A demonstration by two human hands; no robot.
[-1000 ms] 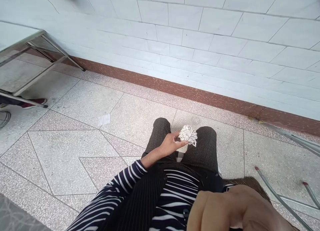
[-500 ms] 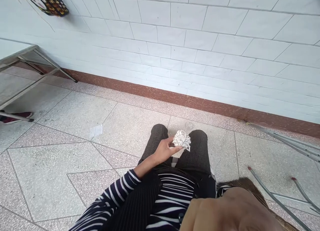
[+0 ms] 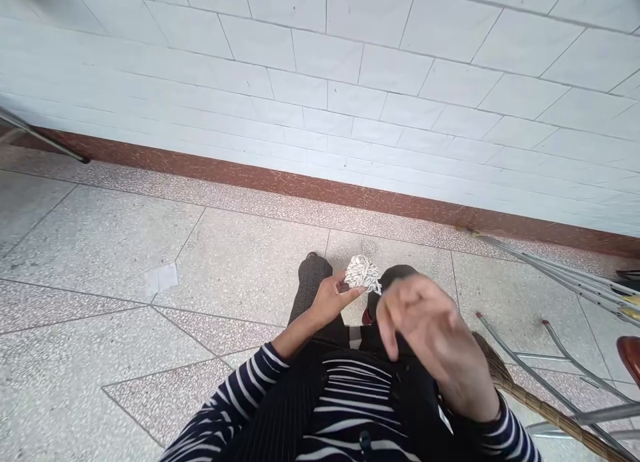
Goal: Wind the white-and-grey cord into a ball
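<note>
My left hand (image 3: 334, 298) is closed around a tangled bundle of white cord (image 3: 363, 273), held above my knees. Thumb and fingers grip it at its left and lower sides, and loose loops stick out on its right. To the right of the bundle and nearer to me, my right hand (image 3: 430, 335) is raised over my lap, apart from the bundle. Motion smears its fingers, which look partly curled, and whether anything is in them cannot be made out. A small coil of similar cord (image 3: 369, 247) appears on the floor just past the bundle.
A straw broom (image 3: 530, 399) lies at my right beside the metal legs of a stool (image 3: 517, 352). Folded metal legs (image 3: 550, 269) lean near the tiled wall (image 3: 325, 95). White paper (image 3: 161, 279) is on the floor at left, below a metal table leg (image 3: 47, 139).
My right hand has moved forward from close below the camera, towards the cord bundle. My left hand keeps its hold on the bundle. The view has turned somewhat to the right.
</note>
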